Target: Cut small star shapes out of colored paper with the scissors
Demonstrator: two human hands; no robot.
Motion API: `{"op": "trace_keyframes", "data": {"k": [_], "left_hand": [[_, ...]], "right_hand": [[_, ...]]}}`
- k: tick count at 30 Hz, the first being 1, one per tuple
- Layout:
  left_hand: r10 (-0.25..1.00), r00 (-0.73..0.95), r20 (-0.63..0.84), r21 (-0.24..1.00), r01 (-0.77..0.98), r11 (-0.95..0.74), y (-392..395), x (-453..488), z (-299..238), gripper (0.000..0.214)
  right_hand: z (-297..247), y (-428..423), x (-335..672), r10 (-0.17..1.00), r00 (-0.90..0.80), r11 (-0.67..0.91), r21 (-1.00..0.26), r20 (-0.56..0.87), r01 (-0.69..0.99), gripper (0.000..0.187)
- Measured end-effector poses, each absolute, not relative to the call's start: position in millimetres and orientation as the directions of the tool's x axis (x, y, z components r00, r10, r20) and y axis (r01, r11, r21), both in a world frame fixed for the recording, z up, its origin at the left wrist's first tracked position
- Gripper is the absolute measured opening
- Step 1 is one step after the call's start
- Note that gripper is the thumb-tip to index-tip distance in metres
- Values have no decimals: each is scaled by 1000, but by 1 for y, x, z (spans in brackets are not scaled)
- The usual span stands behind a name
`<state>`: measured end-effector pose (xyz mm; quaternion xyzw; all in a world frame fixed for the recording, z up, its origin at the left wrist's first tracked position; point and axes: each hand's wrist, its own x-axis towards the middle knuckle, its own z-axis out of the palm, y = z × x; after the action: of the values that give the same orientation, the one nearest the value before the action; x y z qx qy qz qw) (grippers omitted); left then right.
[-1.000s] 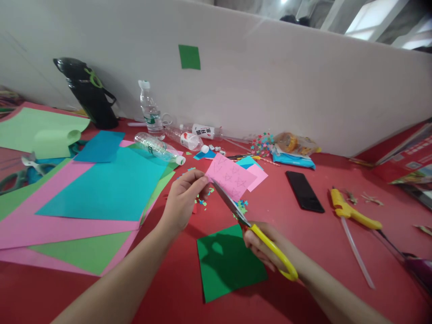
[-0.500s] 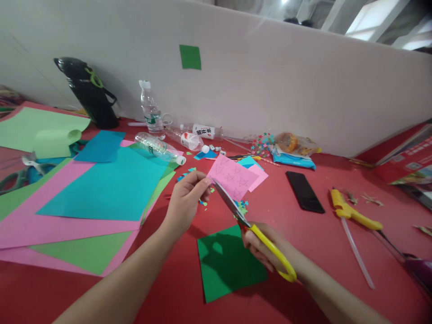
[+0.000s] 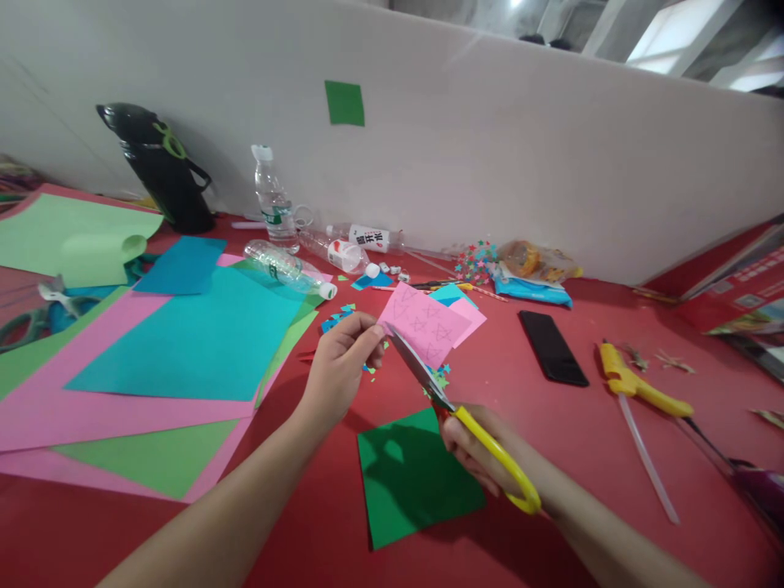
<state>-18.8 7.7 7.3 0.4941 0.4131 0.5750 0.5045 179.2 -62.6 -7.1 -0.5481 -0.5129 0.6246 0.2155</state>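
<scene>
A pink sheet of paper [image 3: 422,320] with pencilled stars is pinched at its left corner by the thumb and fingers of my left hand [image 3: 343,359]. My right hand [image 3: 474,449] grips yellow-handled scissors [image 3: 490,453]. Their blades point up and left, with the tips at the pink paper close to my left fingertips. Below the blades a green paper square [image 3: 416,490] lies on the red table, shaded by my hands. Small blue and green paper stars [image 3: 442,376] are scattered under and beside the pink sheet. Another pink piece [image 3: 470,321] lies behind it.
Large coloured sheets [image 3: 202,343] cover the left side. At the back are a black thermos [image 3: 162,175], a clear bottle standing upright [image 3: 273,200] and several lying bottles. To the right are a phone [image 3: 553,347], a yellow glue gun [image 3: 637,384] and a glue stick [image 3: 648,457].
The pink sheet has tilted slightly in my left hand. Both hands and the scissors stay almost where they were.
</scene>
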Motion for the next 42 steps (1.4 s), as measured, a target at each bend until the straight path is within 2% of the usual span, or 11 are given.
{"op": "trace_keyframes", "data": {"k": [7,12,17,23,33,42], "left_hand": [[991,9,137,976,-172,-134,6,-18,8,16],[986,28,162,973,-171,-155,7,-22,9,17],[985,31,170,973,-163,-163,12,-26,6,11],[992,48,120,972,-211,-107,9,-23,8,15],[986,71,152,971,-196,-135,13,-29,4,13],[982,82,171,973,-171,-155,16,-31,2,13]], "right_hand": [[-10,-59,180,800,-307,-430,-849,-516,307,38],[-8,-60,182,815,-322,-378,-863,-482,335,37],[-5,-61,182,825,-307,-364,-862,-474,353,48],[-13,-60,184,836,-357,-318,-898,-417,304,61],[-15,-59,190,838,-365,-292,-898,-407,330,63],[-8,-61,183,831,-293,-362,-860,-472,359,55]]}}
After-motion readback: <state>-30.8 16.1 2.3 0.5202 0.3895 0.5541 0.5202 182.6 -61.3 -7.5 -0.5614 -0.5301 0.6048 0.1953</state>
